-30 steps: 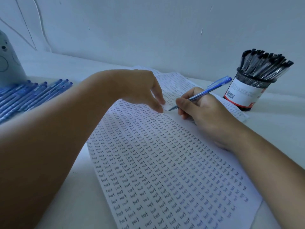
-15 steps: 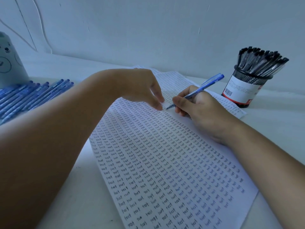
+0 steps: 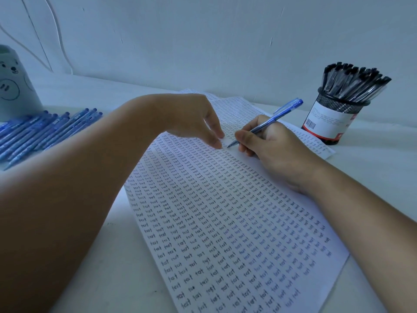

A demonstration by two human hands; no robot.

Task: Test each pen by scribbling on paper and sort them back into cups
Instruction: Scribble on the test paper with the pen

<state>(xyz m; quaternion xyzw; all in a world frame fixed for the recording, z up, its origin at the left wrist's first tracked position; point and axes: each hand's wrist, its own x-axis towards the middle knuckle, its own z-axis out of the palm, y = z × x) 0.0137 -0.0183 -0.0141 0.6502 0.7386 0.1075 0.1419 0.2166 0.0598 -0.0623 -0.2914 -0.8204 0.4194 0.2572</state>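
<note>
**Blue pen tip on the written sheet**

Pale wall and a white worktop (image 3: 372, 168) frame the scene. At the centre, the right hand (image 3: 268, 150) pinches a blue pen (image 3: 266, 123), fingers curled round the barrel, tip down on the paper (image 3: 225, 222) and cap end pointing toward 2 o'clock. Just at 9 o'clock of the tip, the left hand (image 3: 194, 123) rests its loosely bent fingertips on the sheet, holding nothing. The paper, covered in rows of small handwritten words, runs from the hands toward 5 o'clock, with a second sheet (image 3: 316, 145) showing beneath its far edge. Out at 2 o'clock stands a mesh cup (image 3: 331, 118) packed with black pens (image 3: 352, 84). At 9 o'clock lies a row of blue pens (image 3: 38, 134), beyond them a grey cup with a drawn face (image 3: 15, 86).
</note>
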